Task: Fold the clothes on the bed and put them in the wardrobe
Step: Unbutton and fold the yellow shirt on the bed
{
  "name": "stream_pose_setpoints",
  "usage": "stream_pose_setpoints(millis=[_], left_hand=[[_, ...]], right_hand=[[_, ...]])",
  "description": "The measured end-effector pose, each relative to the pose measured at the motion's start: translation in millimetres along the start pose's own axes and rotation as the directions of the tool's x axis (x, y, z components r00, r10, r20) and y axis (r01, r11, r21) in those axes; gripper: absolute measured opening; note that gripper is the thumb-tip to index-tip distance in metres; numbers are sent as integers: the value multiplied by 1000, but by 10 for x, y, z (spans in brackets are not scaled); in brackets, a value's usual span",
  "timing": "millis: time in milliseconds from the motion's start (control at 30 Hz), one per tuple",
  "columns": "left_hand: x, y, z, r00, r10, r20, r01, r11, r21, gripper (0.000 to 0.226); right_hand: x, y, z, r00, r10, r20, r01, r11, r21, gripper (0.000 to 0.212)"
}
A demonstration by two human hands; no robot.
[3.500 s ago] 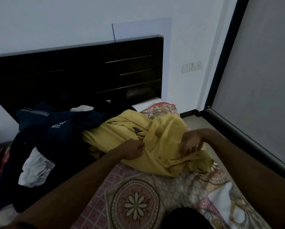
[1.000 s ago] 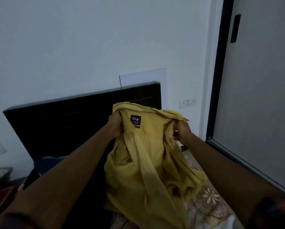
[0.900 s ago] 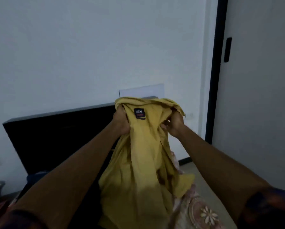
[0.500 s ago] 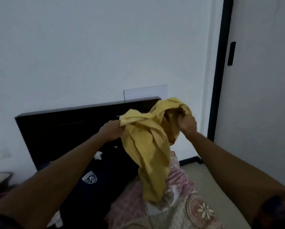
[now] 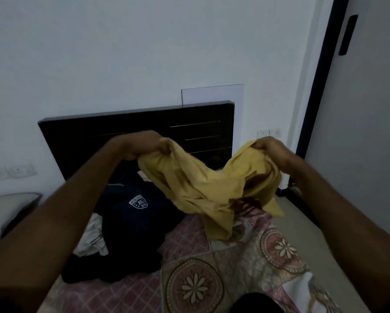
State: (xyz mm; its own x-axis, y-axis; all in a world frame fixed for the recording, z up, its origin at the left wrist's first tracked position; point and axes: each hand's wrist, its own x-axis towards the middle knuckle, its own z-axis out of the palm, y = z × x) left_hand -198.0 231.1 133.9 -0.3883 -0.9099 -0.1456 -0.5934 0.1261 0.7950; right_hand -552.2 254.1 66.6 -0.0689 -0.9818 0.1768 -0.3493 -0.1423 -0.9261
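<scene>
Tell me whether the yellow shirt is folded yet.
Not folded. The yellow shirt hangs crumpled and sagging between the left hand and right hand, each gripping one end in the air above the bed.

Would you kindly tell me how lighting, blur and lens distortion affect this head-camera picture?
Head view: dim, flat light with no glare or hard shadows; the yellow shirt, gripped by the left hand and right hand, is smeared by motion blur; the dark clothes pile sinks to near black, only its white crest visible; the wide-angle lens tilts the black door frame.
</scene>
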Motion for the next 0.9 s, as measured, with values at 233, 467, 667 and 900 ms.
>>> stream_pose_setpoints(millis=[233,467,667,900], left_hand=[[168,85,-476,961,-38,-272,-83,904,-419,59],[453,-1544,860,796,-246,-553,46,936,-349,29],[173,-2294,1542,826,-240,-510,98,952,-289,56],[107,-2634,1962,961,-207,-183,243,948,204,30]], right_hand=[[170,-673,-283,998,39,-45,-36,998,56,20],[274,879,1307,960,139,-245,-249,823,-511,32],[-381,1635,2195,961,54,-272,-178,871,-458,28],[-722,1776,2445,920,340,193,-2,498,-867,34]])
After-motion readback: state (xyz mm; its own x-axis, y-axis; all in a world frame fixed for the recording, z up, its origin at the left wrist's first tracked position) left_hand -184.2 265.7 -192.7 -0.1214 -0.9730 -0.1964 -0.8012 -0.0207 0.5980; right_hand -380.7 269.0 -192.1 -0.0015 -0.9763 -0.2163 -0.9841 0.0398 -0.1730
